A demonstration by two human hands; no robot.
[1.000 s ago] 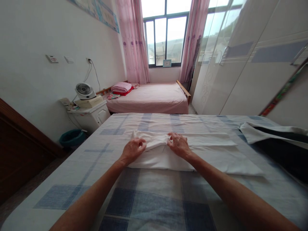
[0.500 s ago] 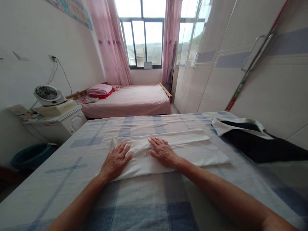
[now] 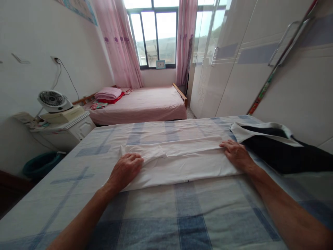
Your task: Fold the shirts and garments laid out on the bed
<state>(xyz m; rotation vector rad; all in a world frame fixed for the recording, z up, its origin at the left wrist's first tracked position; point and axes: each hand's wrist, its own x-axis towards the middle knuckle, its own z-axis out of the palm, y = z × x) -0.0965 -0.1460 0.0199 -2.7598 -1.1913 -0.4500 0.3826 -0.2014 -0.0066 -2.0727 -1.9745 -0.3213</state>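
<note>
A long strip of folded white cloth (image 3: 179, 165) lies across the bed, with a loose overlapping flap and small creases near its left part. My left hand (image 3: 128, 168) rests on the left end, its fingers curled down and closed on the fabric. At the opposite end, my right hand (image 3: 235, 154) has its bent fingers over the right edge of the cloth; the thumb is hidden. Just beyond that hand lies a black garment with white trim (image 3: 275, 149).
A blue-and-white checked sheet (image 3: 153, 215) covers the bed under the cloth. Behind it stands a pink-covered bed (image 3: 156, 102) below the window. On the left are a fan (image 3: 53, 100), a white cabinet (image 3: 78, 130) and a teal bin (image 3: 39, 165). White wardrobes (image 3: 234, 80) line the right.
My right hand has slid from the middle of the white cloth to its right end. My left hand has stayed at the left end, its fingers going from spread flat to curled.
</note>
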